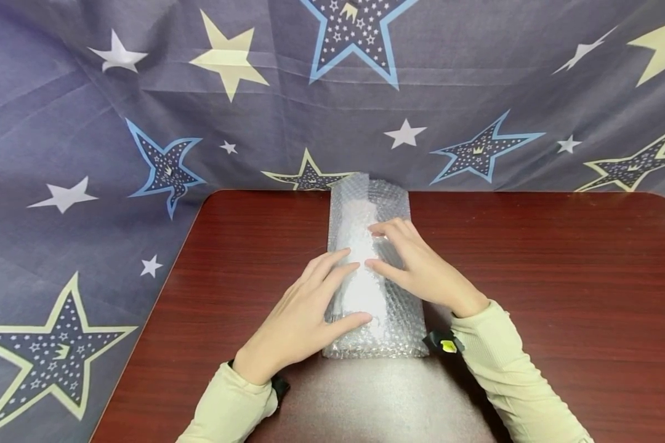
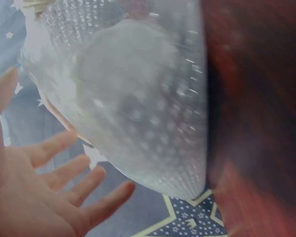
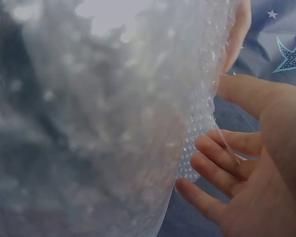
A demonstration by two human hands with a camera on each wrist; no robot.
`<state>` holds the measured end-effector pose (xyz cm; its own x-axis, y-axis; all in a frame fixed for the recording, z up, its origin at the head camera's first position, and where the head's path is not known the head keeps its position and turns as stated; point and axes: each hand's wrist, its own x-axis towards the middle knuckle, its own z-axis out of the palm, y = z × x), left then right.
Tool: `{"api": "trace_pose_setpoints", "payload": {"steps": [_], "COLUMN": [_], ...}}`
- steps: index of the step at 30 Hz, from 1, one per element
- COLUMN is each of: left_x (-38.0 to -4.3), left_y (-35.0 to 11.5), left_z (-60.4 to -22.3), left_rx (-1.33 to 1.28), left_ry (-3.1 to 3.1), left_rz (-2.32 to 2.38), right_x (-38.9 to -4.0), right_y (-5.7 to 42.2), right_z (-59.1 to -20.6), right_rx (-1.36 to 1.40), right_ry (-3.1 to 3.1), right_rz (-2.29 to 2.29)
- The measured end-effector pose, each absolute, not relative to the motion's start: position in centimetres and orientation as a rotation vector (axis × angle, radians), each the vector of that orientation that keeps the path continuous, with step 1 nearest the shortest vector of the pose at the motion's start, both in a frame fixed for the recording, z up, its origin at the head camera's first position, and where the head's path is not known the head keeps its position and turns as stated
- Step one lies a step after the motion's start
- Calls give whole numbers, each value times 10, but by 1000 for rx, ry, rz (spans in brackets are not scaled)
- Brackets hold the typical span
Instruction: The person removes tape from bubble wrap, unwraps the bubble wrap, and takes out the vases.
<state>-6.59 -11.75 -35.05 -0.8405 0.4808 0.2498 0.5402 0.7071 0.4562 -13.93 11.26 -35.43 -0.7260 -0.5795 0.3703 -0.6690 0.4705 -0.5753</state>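
A long piece of clear bubble wrap (image 1: 404,307) lies on the table, its far end reaching the cloth backdrop. Bright glare runs down its middle, hiding what may be inside. My left hand (image 1: 305,314) is over its left side, fingers spread and thumb apart, the fingertips right at the middle. From the right, my right hand (image 1: 423,261) reaches over it with fingers bent and thumb apart from them. In the right wrist view, a thin clear edge crosses the right fingers (image 3: 219,170) beside the bubble wrap (image 3: 192,143).
A dark red wooden table (image 1: 554,283) extends to both sides of the wrap. Behind it hangs a grey-blue cloth (image 1: 476,104) printed with stars, which also covers the left side. Dark straps with small devices (image 1: 443,343) sit at both wrists.
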Motion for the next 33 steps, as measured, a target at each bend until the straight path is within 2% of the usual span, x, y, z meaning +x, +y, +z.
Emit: {"api": "trace_pose_setpoints", "payload": {"steps": [23,33], "left_x": [-74,-74], "left_y": [-110,-119], "left_z": [-353,-352], "left_rx": [-660,-622], "left_ry": [-2811,-2812], "left_rz": [-760,-802], "right_x": [-137,-135], "right_y": [93,95], "right_z": [-346,-348], "right_rx": [1165,1095], "right_ry": [-2625,-2647], "right_rz": [1081,1078]}}
